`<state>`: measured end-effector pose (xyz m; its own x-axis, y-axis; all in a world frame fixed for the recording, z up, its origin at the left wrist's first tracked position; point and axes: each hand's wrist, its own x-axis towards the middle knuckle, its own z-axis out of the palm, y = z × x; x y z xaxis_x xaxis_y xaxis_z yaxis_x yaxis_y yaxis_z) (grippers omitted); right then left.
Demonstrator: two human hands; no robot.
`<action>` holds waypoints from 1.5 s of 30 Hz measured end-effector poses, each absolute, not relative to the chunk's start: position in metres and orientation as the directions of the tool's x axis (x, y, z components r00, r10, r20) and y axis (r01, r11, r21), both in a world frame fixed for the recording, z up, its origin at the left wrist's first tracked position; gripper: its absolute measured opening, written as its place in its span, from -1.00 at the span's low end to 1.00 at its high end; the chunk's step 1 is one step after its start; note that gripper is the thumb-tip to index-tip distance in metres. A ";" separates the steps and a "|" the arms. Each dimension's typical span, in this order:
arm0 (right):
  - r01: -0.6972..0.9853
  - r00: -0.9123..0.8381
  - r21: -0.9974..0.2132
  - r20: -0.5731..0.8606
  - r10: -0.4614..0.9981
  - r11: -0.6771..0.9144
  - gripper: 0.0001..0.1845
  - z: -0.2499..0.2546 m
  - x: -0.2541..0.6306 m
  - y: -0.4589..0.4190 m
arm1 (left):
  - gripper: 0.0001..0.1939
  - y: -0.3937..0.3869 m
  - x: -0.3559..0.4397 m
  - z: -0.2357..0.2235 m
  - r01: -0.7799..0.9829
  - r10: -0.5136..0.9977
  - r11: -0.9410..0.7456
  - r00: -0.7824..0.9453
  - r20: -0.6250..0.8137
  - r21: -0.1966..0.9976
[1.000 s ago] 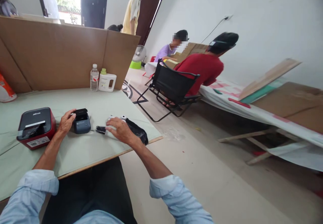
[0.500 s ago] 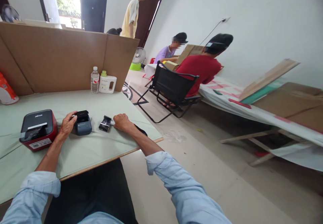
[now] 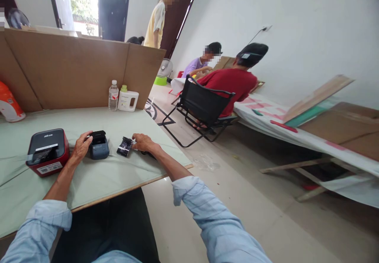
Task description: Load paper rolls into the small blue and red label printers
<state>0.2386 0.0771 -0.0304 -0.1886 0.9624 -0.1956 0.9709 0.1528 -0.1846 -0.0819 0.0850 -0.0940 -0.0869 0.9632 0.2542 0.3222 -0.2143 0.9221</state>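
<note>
My left hand (image 3: pixel 81 147) is at the left side of a small dark blue device, seemingly a portable label printer (image 3: pixel 100 149), its black lid raised. The fingertips are closed against the lid's left edge. Farther right, my right hand (image 3: pixel 144 142) is low over the table with its fingers drawn together. A small whitish, crumpled-looking bit (image 3: pixel 134 141) shows at those fingertips, too small to name. Just left of it lies a black packet (image 3: pixel 124 147) with pale markings. Under my right wrist a dark object (image 3: pixel 147 153) is mostly hidden.
A red and black printer (image 3: pixel 47 151) stands left of my left hand. A water bottle (image 3: pixel 113 96) and a white jug (image 3: pixel 128 100) stand before a cardboard screen (image 3: pixel 85 73). An orange and white bottle (image 3: pixel 10 103) is far left. Beyond the table's right edge are a folding chair (image 3: pixel 204 103) and seated people.
My right hand's fingers have shifted at the whitish bit, showing more of it beside the black packet. My left hand stays at the raised lid. The whole view has shifted slightly.
</note>
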 end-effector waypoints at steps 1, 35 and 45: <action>0.966 -0.191 -0.209 -0.189 0.963 0.151 -0.59 -0.032 0.240 0.079 | -0.38 0.085 -0.082 -0.095 0.329 0.961 -0.225 -0.079 0.265 0.917; -0.241 -0.352 -0.949 -0.110 0.929 -0.204 -0.47 -0.011 0.167 0.040 | -0.59 0.019 -0.033 -0.020 0.588 0.571 -0.756 0.376 0.730 0.288; -0.439 -0.319 -0.897 0.108 0.942 -0.046 -0.30 -0.019 0.174 0.031 | -0.59 0.009 -0.032 -0.009 0.105 0.955 -0.259 0.177 0.238 0.960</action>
